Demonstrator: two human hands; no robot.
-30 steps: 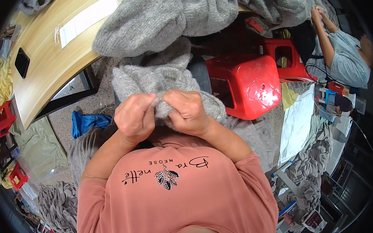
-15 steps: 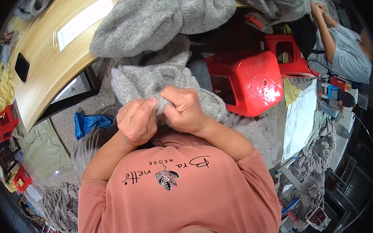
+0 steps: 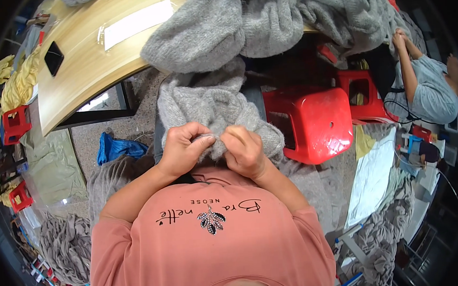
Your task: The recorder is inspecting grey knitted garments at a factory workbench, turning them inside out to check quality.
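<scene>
A fuzzy grey knitted garment (image 3: 205, 100) hangs from the wooden table (image 3: 77, 68) down to my chest. My left hand (image 3: 183, 150) pinches a bunched fold of it between thumb and fingers. My right hand (image 3: 244, 151) grips the same fold just to the right, the two hands nearly touching. More of the grey knit (image 3: 263, 20) lies heaped on the table edge above. My pink shirt fills the lower part of the view.
A red plastic stool (image 3: 311, 122) stands right of my hands, a second red stool (image 3: 365, 95) behind it. Another person (image 3: 425, 86) sits at far right handling grey knit. A black phone (image 3: 54, 57) and white sheet (image 3: 138, 22) lie on the table. A blue bag (image 3: 116, 149) and grey knit piles (image 3: 67, 244) are on the floor.
Both hands have stayed on the bunched fold of grey knit, shifting slightly with small finger movements. The garment hangs much as before.
</scene>
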